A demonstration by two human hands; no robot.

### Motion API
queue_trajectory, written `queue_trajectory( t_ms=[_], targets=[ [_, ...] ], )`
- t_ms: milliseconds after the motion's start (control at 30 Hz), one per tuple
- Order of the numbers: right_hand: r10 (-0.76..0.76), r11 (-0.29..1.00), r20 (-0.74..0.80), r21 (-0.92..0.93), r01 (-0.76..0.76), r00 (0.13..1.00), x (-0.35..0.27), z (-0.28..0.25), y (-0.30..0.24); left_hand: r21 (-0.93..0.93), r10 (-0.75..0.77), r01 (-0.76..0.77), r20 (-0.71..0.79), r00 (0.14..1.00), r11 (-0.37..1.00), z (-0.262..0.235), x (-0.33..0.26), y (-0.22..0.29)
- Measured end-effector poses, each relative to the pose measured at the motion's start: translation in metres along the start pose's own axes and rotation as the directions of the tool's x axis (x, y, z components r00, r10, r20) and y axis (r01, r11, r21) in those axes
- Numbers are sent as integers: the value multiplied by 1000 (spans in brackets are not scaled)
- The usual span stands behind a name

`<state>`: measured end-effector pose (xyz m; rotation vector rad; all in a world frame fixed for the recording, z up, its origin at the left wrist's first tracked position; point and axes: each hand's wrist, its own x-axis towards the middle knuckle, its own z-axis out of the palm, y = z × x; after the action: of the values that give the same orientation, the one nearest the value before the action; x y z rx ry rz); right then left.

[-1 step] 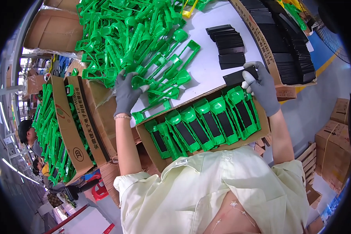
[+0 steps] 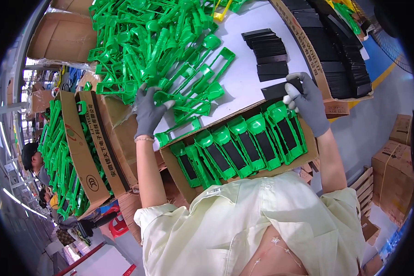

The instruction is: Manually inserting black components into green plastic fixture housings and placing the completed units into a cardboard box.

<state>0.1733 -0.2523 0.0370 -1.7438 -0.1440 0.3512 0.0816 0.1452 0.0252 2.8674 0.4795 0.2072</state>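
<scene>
At the near edge of a heap of green plastic frames [image 2: 142, 46], my gloved left hand [image 2: 149, 112] has thumb and fingers closed about the end of one green plastic frame [image 2: 163, 97]; the fingers partly hide the grip. My gloved right hand [image 2: 308, 103] pinches a flat black rectangular plate [image 2: 275, 91] over the far right corner of an open carton [image 2: 171, 166]. Inside that carton stands a row of green frames with black plates [image 2: 239, 152] fitted in them. Beyond my right hand lies a fanned stack of black plates [image 2: 269, 53] on the white tabletop [image 2: 237, 37].
At the right, a long carton [image 2: 315, 60] holds many black plates. Left of me, another carton [image 2: 85, 161] is full of green frames. A yellow part [image 2: 221, 11] lies at the far edge. Closed boxes [image 2: 393, 168] and a fan [image 2: 388, 43] stand at right. A person [image 2: 32, 158] is at far left.
</scene>
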Motion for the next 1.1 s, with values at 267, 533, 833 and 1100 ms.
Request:
queue_trajectory(
  t_ms=[267, 533, 833, 1100],
  targets=[
    [42, 996, 88, 72, -49, 995, -2, 3, 1, -735, -150, 176, 101, 983, 654, -41, -19, -13],
    [-26, 992, 89, 126, 15, 996, -8, 2, -1, 22, 282, -288, -292, 914, 957, -118, -31, 27],
    [-47, 998, 159, 46, 41, 986, -22, 4, -15, 366, 527, -462, -95, 845, 808, -112, -5, 40],
    [-16, 985, 163, 171, -12, 987, -41, 3, -41, -940, -60, 108, 94, 994, 324, -57, -50, 107]
  ],
)
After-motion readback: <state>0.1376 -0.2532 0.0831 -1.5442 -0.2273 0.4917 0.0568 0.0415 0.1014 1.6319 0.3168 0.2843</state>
